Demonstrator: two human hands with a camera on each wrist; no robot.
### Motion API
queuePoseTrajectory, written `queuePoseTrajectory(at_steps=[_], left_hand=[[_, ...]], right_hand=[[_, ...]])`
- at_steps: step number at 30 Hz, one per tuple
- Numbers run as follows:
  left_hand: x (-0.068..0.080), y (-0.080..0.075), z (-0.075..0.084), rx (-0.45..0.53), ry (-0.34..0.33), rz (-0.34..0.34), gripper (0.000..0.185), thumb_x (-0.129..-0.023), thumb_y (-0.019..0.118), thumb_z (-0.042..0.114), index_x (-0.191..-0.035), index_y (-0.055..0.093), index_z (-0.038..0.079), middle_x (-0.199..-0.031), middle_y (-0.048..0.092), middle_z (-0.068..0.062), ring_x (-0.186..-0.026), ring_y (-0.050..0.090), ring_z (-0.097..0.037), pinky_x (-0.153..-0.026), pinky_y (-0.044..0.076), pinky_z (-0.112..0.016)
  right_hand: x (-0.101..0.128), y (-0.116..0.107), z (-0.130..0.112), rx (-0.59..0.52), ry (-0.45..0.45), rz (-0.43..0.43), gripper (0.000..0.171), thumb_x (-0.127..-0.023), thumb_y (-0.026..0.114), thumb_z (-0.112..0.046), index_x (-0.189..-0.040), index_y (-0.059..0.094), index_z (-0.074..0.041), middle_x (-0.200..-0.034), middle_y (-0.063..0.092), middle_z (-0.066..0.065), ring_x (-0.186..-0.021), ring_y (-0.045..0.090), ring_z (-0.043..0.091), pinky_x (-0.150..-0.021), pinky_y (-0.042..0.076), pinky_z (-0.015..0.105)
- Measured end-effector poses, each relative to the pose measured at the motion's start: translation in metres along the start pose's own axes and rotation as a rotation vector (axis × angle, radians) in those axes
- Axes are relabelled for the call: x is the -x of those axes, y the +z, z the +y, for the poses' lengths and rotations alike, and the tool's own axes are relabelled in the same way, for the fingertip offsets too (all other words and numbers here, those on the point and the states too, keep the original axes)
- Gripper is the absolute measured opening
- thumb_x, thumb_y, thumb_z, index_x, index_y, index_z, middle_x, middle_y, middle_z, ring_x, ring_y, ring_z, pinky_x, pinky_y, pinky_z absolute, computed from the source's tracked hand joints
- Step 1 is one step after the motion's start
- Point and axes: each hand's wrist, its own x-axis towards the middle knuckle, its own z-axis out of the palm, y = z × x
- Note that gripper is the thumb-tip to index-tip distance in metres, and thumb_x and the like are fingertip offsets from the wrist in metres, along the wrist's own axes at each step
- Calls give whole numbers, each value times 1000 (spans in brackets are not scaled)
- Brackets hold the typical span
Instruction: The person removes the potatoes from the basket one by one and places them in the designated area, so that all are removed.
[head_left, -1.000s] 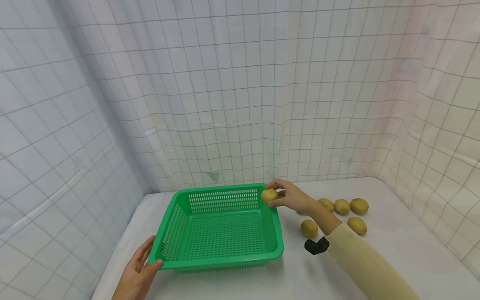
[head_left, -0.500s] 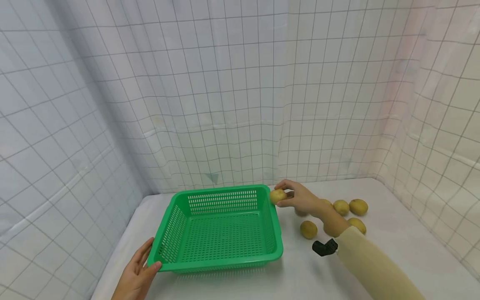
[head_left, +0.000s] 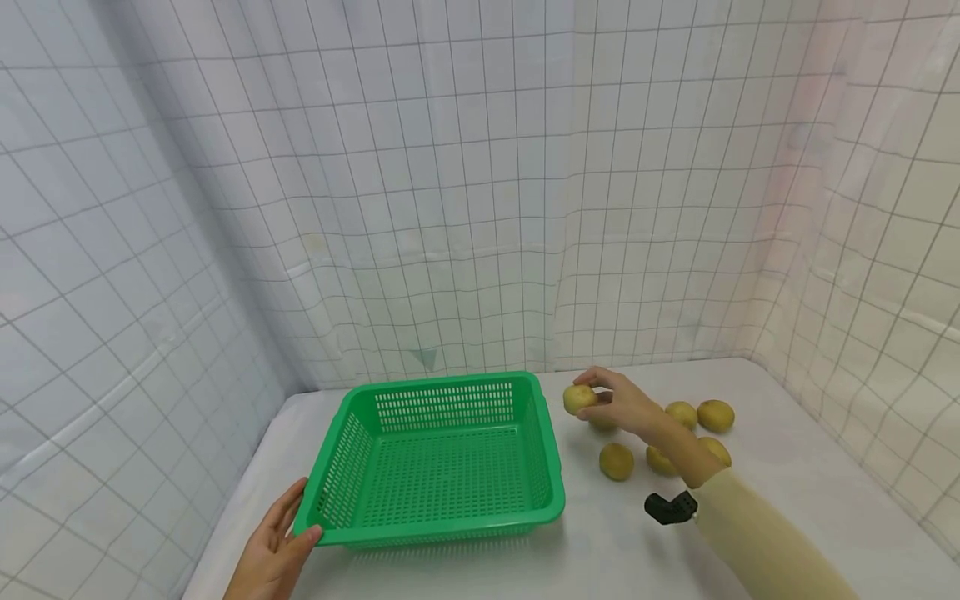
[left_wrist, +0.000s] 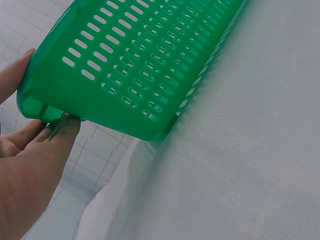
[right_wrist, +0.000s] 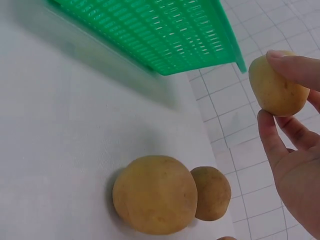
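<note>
At the near tabletop (head_left: 600, 550) edge, left hand (head_left: 273, 558) grips the green basket (head_left: 442, 462) corner; farther off, right hand (head_left: 626, 404) pinches a potato (head_left: 579, 398) outside the rim; this light fingertip hold could let it slip onto loose potatoes (head_left: 617, 460).

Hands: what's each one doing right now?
Left hand: grips the near-left corner of the green basket.
Right hand: pinches a potato beside the basket, above the table.
</note>
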Motion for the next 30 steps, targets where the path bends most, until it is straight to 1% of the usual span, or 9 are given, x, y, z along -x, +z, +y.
queuePoseTrajectory(at_steps=[6,9,14,18,20,22,27,30], left_hand=[[-1,0,-1,1,5,0,83,-105,57,2,-162,-3,0,-165,-9,-30,-119,52,10,-98,50,-20],[0,-1,-1,-1,11,-8,83,-105,56,2,-162,-4,-1,-165,-11,-31,-119,52,10,-98,50,-19],[-1,-2,-2,-5,19,-16,83,-106,56,2,-162,-5,-2,-165,-12,-32,-119,52,11,-97,50,-19],[-1,-2,-2,-5,8,-9,83,-106,57,3,-162,-4,-2,-165,-12,-32,-118,52,11,-97,50,-19],[-1,-2,-2,-4,-1,-3,84,-105,57,3,-162,-4,-1,-165,-12,-31,-118,52,11,-97,50,-19],[-2,-2,-2,-5,-7,2,84,-105,58,4,-162,-4,0,-166,-11,-31,-117,52,11,-97,50,-19],[-2,-1,-1,-4,-2,3,84,-105,58,3,-162,-4,-1,-166,-10,-31,-118,53,10,-97,50,-20],[-2,-1,0,-3,-6,2,85,-105,58,3,-163,-4,0,-166,-10,-30,-118,53,10,-97,50,-20]], right_hand=[[13,-14,9,3,10,38,52,-92,82,-14,-137,58,-5,-144,51,20,-127,56,43,-105,47,54],[18,-20,15,-7,17,46,52,-92,82,-16,-137,57,-3,-144,51,21,-126,56,44,-104,48,53],[25,-28,24,-27,36,34,52,-93,81,-20,-136,56,-4,-140,53,18,-127,56,42,-101,49,50],[32,-33,26,-25,35,46,51,-94,80,-18,-137,55,-3,-141,52,19,-126,55,43,-102,49,48],[36,-36,27,-31,34,58,52,-94,80,-16,-137,55,-2,-143,51,20,-126,54,44,-103,47,50],[40,-39,28,-23,45,77,54,-93,80,-17,-138,55,-3,-144,51,20,-128,53,44,-105,45,52],[49,-49,33,0,105,125,59,-91,84,-27,-139,55,-8,-146,51,16,-133,49,42,-107,42,53],[55,-55,36,16,105,135,60,-92,83,-28,-140,53,-7,-147,49,19,-133,48,45,-107,41,56]])
